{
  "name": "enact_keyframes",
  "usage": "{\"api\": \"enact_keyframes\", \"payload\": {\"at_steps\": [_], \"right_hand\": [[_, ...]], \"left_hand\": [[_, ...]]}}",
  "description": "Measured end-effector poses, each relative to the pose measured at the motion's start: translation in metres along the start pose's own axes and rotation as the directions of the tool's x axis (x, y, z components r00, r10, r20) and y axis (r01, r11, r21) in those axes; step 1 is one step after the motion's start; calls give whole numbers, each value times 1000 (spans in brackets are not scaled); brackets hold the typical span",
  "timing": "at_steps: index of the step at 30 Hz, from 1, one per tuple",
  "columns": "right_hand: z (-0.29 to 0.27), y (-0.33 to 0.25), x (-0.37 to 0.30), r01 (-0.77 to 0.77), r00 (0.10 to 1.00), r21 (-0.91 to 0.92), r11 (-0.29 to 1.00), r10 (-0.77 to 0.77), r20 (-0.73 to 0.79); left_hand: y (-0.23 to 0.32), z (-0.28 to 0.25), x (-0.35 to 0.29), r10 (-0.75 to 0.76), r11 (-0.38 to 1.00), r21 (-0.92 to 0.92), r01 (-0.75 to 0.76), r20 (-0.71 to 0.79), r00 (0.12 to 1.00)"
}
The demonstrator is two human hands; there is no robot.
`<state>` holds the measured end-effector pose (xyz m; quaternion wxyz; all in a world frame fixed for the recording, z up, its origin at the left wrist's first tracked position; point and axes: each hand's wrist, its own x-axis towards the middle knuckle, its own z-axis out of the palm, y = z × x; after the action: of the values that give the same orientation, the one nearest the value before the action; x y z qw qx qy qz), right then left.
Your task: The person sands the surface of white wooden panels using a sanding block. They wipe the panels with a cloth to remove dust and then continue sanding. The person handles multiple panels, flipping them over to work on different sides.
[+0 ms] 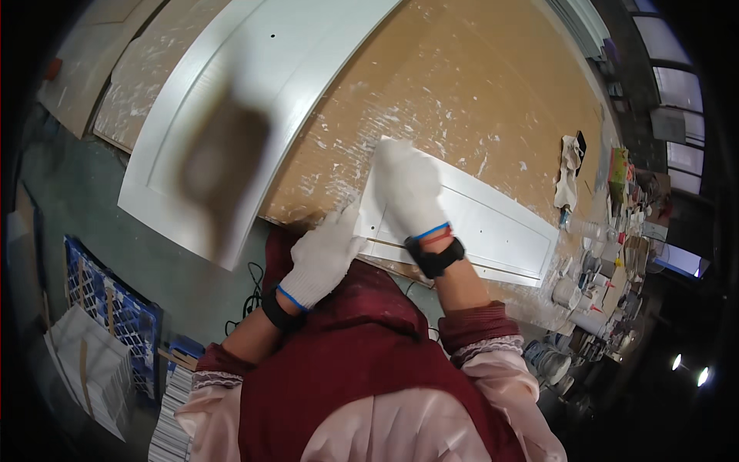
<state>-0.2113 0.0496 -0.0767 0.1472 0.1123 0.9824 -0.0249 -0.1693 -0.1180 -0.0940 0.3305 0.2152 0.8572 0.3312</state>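
In the head view, the right hand [406, 185], in a white glove, is laid palm down on a small white panel [477, 227], fingers stretched toward twelve o'clock; whether anything is pinched under the glove cannot be told. The left hand [323, 258], also gloved, is pressed against the panel's near left corner, at about eight o'clock from the right hand, fingers loosely curled, and nothing is seen held in it. A black band is worn at each wrist.

The small white panel lies on a brown workbench [462, 85] spattered with white, its long side running from the hands toward four o'clock. A larger white door panel [254, 69] is laid across the bench at eleven o'clock from the hands, with a blurred brown patch over it whose nature cannot be told.

At three o'clock, along the bench edge, a cluster of tins and pots [585, 277] is crowded together; their contents cannot be made out. A white rag [568, 173] lies just above them. At eight o'clock, on the floor, a blue crate [108, 296] is seen beside a pale sack [88, 358].
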Motion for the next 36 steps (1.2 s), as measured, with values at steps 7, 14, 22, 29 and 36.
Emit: {"api": "enact_keyframes", "payload": {"at_steps": [7, 14, 22, 29, 36], "right_hand": [[16, 17, -42, 331, 936, 394, 857, -248, -248], [13, 81, -54, -10, 983, 226, 974, 51, -174], [16, 69, -50, 257, 956, 60, 965, -244, -162], [15, 69, -42, 302, 945, -10, 953, -300, -127], [16, 78, -57, 615, 788, -11, 789, -615, -24]], "left_hand": [[-12, -2, -6, 100, 992, -82, -100, -3, 995], [3, -13, -8, -17, 999, 49, 11, 135, 991], [6, -4, -9, -55, 983, 181, 30, 133, 990], [12, 0, 0, -80, 962, 268, 58, 72, 994], [6, 7, -1, -113, 961, 255, 108, 6, 994]]}}
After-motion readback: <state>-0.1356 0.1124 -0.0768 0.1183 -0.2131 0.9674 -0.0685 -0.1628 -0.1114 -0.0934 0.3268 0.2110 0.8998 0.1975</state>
